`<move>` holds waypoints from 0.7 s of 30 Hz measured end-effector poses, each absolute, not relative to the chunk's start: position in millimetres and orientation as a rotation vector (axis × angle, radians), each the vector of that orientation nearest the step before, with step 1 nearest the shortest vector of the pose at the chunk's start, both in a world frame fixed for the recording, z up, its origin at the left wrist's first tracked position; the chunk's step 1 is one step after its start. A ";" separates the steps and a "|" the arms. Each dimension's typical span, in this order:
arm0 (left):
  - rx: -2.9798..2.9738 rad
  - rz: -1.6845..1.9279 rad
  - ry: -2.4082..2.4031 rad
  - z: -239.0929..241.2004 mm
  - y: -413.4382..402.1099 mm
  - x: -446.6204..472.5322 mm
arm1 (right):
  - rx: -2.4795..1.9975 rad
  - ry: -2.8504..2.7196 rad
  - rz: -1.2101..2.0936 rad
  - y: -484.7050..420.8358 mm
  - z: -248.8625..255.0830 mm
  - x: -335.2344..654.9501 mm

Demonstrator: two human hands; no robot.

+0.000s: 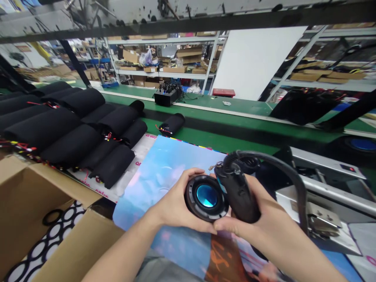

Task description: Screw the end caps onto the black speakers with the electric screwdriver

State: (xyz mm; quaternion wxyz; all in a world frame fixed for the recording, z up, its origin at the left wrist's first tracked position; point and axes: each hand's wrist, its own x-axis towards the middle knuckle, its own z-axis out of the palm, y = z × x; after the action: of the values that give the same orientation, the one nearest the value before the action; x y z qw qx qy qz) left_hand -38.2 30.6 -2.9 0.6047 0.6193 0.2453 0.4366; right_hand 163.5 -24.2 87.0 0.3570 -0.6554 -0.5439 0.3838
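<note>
Gripping speaker (206, 196) near carton (23, 207) of rings (44, 220)

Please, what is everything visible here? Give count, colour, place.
Round speaker: one, black with blue centre, lower centre
Cabled device: one, black, beside the speaker
Printed sheet: one, mostly blue, centre
Work surfaces: at least two, green, middle
Rounded pieces: many, black, left
Separate piece: one, black, beyond sheet
Cardboard box: one, brown, lower left
Rings: several, black, inside the box
Wired box: one, black, far surface
Red box: one, red, far surface
Shelf racks: several, grey, background
Panel: one, white, background
Metal fixture: one, silver, right
Blue-centred part: one, dark, right edge
Beam: one, grey, top
Left hand: one, bare, around the speaker
Right hand: one, bare, at the device
</note>
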 end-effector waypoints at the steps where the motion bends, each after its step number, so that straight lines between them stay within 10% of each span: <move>1: 1.434 1.012 0.572 -3.3 30.6 -38.5 | -1.696 -1.423 0.985 -24.5 87.2 163.4; 21: 1.437 0.978 0.620 -5.0 28.9 -40.7 | -1.730 -1.511 0.862 -45.6 68.5 159.3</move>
State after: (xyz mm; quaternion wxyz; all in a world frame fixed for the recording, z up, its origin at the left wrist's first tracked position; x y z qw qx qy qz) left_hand -40.7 28.9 -5.0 0.6036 0.6208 0.2680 0.4225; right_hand 159.3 -45.6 68.5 0.3372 -0.6639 -0.5797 0.3308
